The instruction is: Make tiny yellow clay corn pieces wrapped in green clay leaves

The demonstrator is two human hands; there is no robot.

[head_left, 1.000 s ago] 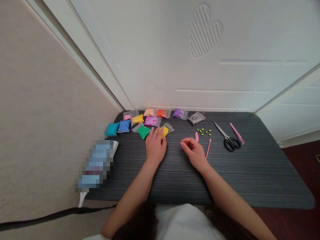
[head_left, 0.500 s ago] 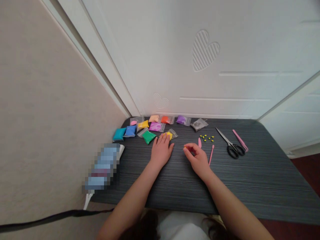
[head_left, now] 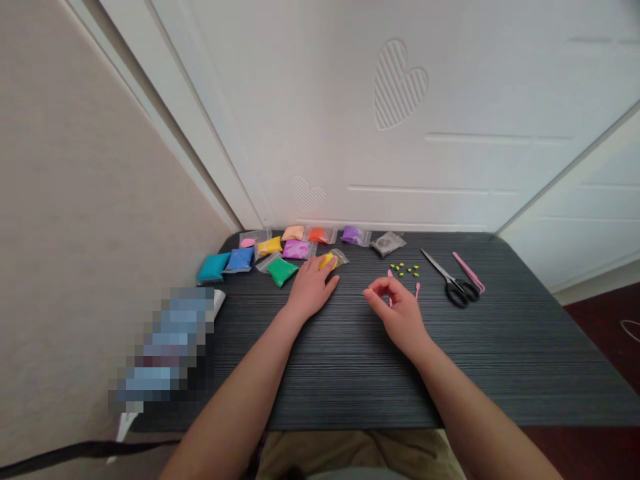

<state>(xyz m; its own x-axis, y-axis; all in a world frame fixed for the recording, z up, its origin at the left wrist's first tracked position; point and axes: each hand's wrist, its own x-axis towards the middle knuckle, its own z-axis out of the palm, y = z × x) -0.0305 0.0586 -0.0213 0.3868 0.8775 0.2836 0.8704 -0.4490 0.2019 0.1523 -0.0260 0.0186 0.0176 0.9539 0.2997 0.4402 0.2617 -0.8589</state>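
Observation:
My left hand lies flat on the dark table, fingers stretched out over a small bag of yellow clay. My right hand is curled just to the right, thumb and forefinger pinched on a tiny bit that I cannot make out. Beside that hand lie several small yellow clay pieces and a thin pink tool; a second pink tool is partly hidden behind the fingers.
Small bags of clay line the back left: teal, blue, green, magenta, orange, purple, grey. Black scissors and pink tweezers lie at right. A white door stands behind.
The view has shifted slightly. My right hand has lifted a little with its pinch held. My left hand stays on the yellow bag.

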